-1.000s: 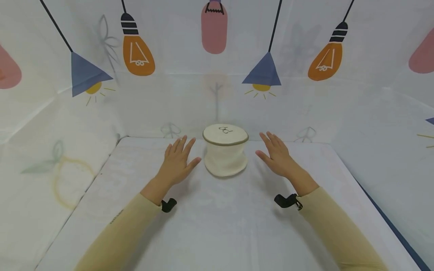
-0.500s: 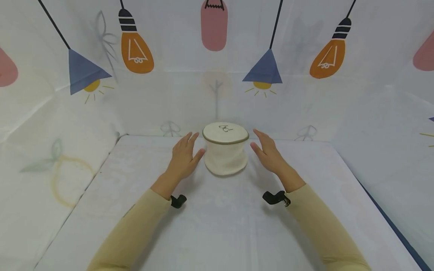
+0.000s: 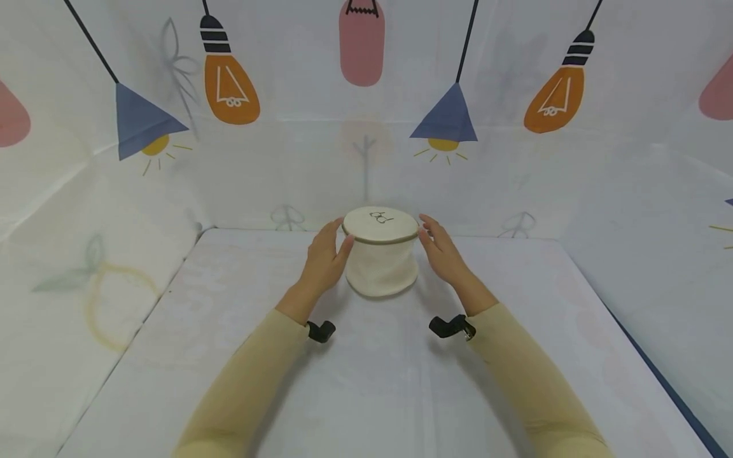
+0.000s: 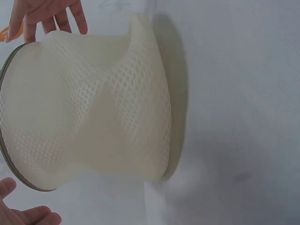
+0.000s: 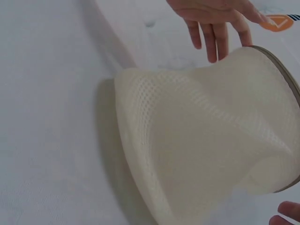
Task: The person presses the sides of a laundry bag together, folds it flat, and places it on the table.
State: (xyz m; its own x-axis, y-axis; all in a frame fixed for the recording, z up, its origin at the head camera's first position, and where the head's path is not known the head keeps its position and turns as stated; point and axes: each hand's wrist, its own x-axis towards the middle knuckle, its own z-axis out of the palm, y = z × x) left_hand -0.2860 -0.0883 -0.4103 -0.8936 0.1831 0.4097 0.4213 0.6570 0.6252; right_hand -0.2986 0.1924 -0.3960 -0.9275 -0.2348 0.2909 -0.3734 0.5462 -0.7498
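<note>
A cream mesh laundry bag [image 3: 380, 270], round like a drum, stands upright on the white table with a dark zip around its top edge and a small line drawing on the lid. My left hand [image 3: 324, 261] is at its left side, fingertips right at the rim. Opposite it, my right hand [image 3: 445, 256] has its fingertips at the rim's right side. Both hands have extended, slightly bent fingers. The left wrist view shows the bag's honeycomb mesh [image 4: 126, 93] sagging inward at the waist. In the right wrist view, the left fingers [image 5: 220, 40] overlap the bag's upper edge.
The table [image 3: 378, 381] meets a white cloth backdrop [image 3: 321, 165] printed with lamps and bulbs, just behind the bag. Similar cloth hangs at left and right. Black wrist cameras [image 3: 322, 331] jut inward below both hands.
Both hands have moved inward from either side of the laundry bag to its top rim. The bag stays in the same place on the table.
</note>
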